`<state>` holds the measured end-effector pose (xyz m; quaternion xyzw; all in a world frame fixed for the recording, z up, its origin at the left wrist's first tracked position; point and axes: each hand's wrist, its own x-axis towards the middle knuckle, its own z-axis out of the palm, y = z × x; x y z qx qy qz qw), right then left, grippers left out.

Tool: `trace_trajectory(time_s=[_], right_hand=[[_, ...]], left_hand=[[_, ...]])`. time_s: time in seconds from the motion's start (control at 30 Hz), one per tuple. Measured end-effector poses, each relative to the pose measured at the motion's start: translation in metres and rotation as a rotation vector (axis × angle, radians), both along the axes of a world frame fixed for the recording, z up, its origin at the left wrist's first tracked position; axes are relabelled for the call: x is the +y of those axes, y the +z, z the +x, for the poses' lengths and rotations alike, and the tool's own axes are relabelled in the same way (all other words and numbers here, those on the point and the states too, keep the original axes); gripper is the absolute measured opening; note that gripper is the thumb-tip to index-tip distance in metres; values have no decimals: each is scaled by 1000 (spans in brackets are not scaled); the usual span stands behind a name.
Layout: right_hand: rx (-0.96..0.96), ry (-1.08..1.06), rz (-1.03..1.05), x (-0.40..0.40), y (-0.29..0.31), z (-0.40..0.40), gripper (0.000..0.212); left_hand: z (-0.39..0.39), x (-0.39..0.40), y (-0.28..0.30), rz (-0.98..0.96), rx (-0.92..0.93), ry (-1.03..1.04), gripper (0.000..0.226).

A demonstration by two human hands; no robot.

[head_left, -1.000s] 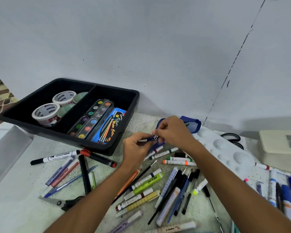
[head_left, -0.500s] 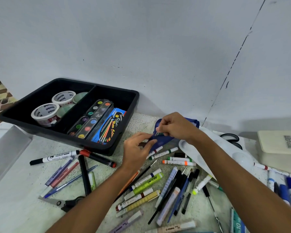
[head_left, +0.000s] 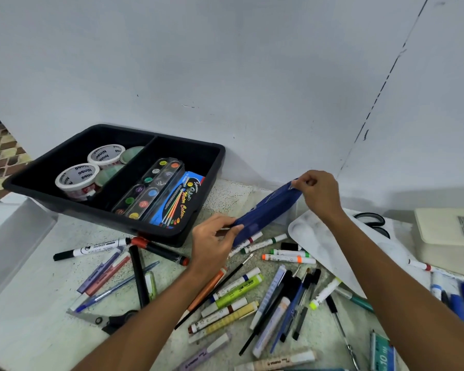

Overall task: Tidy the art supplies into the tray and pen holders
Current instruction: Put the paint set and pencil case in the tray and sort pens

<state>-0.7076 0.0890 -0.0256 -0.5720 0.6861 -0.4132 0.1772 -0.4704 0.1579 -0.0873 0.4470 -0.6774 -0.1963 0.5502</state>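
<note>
Head view: both hands hold a blue pencil pouch (head_left: 265, 210) above the table (head_left: 24, 330), just right of the black tray (head_left: 206, 188). The left hand (head_left: 212, 242) pinches the pouch's lower end betw. thumb and fingers. The right hand (head_left: 316, 194) pinches the upper end w/ curled fingers, near the wall. The pouch is stretched betw. the two hands, tilted up to the right.

The tray has two compartments. In the left one are two tape rolls (head_left: 77, 178) and some green round things, I cannot tell what. In the right one lie a watercolour palette set (head_left: 148, 188) and a blue paint box (head_left: 180, 202), leaning on the tray wall.

On the table in front: many markers and pens spread w/o order, e.g. a black-capped marker (head_left: 91, 247), a green highlighter (head_left: 239, 290), an orange-capped marker (head_left: 287, 258). Scissors (head_left: 110, 319) lie at lower left. A white mixing palette (head_left: 322, 245) lies under the right forearm, approx. touching the pens.
</note>
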Motion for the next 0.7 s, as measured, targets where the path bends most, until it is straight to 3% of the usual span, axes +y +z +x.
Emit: trace_trajectory(time_s=[0.13, 0.27, 0.4, 0.53, 0.63, 0.7], right_hand=[[-40, -164, -17, -6, -7, -30, 13], [36, -137, 29, -1, -14, -26, 18], [151, -36, 127, 28, -15, 2, 48], [-87, 140, 261, 53, -23, 40, 59], [-242, 130, 257, 54, -29, 48, 50], [-414, 108, 274, 57, -31, 47, 60]], left_hand=[[2, 7, -2, 31, -6, -24, 13], [-6, 12, -1, 61, 4, -54, 14], [-11, 15, 2, 68, 21, -90, 17], [-18, 21, 4, 136, 60, -191, 19], [-21, 25, 3, 256, 60, -262, 19], [-23, 28, 3, 274, 20, -284, 19]])
